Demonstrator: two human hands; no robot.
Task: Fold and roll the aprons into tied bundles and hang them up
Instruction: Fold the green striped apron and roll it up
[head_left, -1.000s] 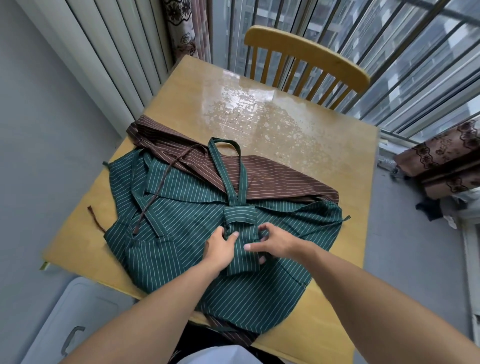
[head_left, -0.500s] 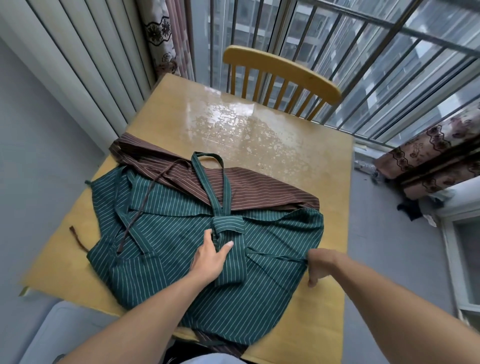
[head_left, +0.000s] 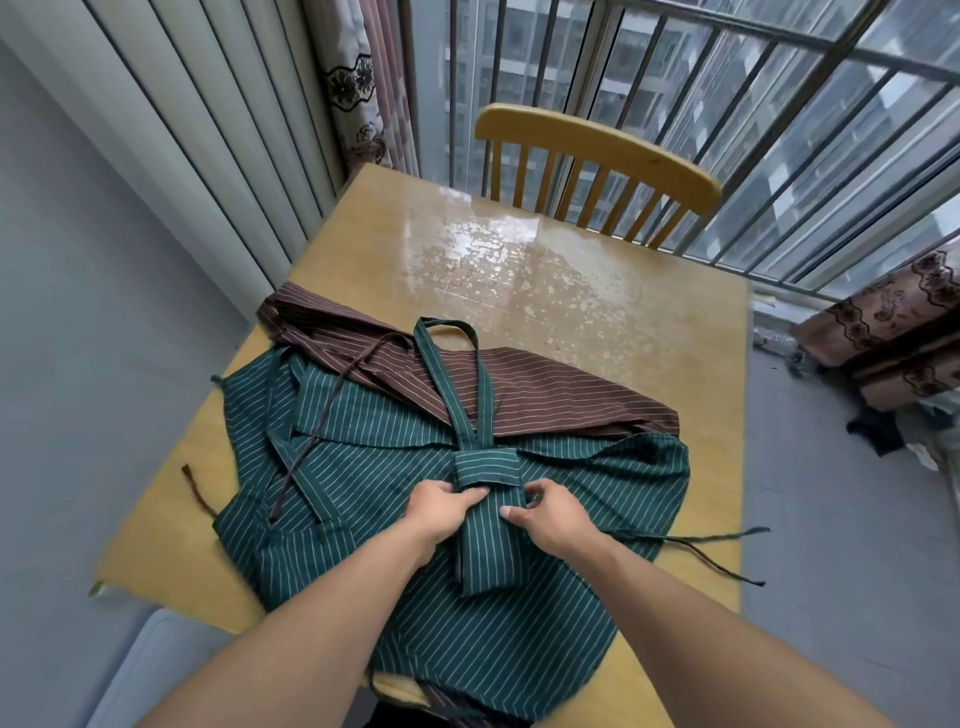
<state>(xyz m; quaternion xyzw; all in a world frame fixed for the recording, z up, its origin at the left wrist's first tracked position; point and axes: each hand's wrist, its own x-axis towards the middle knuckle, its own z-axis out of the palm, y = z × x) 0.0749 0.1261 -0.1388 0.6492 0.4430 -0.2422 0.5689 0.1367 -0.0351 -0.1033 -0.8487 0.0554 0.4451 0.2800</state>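
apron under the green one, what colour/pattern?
Brown apron with thin pale stripes; head view.

Glossy wooden desk (head_left: 545, 270), wooden chair (head_left: 597, 150) behind; barred window (head_left: 779, 104), patterned curtain (head_left: 358, 98), grey floor (head_left: 841, 519), daylight.

Soft, even daylight enters through the window bars (head_left: 675, 104) beyond the hands. Glare whitens the table (head_left: 493, 249) ahead of them. Shadows are faint. Wide-angle distortion bends the edges; focus is sharp.
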